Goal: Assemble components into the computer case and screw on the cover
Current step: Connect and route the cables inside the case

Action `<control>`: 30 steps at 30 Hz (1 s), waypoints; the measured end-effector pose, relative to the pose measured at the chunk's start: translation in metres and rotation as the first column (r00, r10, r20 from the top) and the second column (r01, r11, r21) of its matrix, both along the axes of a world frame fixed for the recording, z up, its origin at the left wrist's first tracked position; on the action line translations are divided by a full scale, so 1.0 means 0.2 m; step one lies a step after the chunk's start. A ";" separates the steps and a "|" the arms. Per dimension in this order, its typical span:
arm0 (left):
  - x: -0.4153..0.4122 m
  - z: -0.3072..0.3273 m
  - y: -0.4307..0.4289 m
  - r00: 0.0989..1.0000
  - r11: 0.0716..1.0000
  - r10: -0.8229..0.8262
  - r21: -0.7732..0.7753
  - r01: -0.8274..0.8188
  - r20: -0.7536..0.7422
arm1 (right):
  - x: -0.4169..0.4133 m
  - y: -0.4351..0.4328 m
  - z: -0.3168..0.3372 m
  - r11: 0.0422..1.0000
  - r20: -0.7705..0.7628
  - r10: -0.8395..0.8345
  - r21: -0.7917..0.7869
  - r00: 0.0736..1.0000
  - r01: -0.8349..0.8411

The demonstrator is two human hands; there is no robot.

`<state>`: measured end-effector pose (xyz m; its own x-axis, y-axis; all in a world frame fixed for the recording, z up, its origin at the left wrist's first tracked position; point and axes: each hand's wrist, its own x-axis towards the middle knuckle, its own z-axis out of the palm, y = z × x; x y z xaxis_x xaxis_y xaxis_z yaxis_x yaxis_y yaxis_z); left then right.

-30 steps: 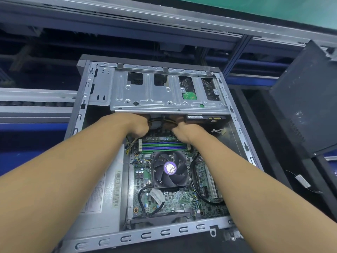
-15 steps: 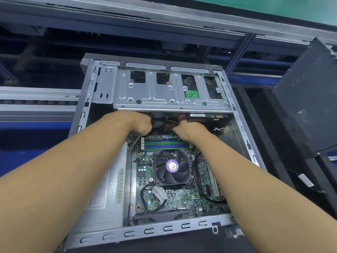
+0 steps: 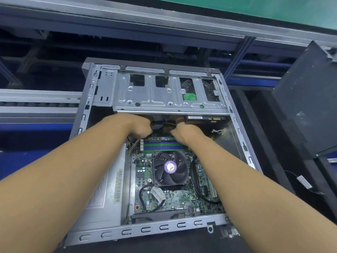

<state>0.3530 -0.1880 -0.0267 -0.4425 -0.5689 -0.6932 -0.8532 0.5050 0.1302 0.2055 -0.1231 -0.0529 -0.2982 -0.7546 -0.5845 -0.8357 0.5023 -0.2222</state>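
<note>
Beneath the drive cage (image 3: 169, 95), inside the computer case (image 3: 164, 228) | left hand (image 3: 140, 126), right hand (image 3: 182, 132) both clench cable bundle (image 3: 164, 124) | fan (image 3: 170, 168) seated below cage | cover (image 3: 306, 99) right of cage, judged unfitted; cabling, closing and screwing remain

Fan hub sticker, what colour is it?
The sticker is purple with white print, centred on the dark fan; the head view shows it best.

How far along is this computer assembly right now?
Done: board, fan and power supply sit in the case. In hand: left hand and right hand grip the cables under the drive cage. Left: the cover stands apart at the right, not yet on or screwed.
</note>
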 end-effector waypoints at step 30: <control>-0.13 -0.03 0.05 0.968 0.980 0.196 0.010 -0.196 -0.154 | -0.12 0.15 0.00 0.947 0.114 -0.218 -0.217 0.969 0.238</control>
<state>0.3278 -0.1786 -0.0323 -0.4230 -0.6589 -0.6221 -0.9056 0.3310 0.2652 0.1820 -0.0930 -0.0522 -0.4334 -0.7883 -0.4368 -0.6772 0.6047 -0.4193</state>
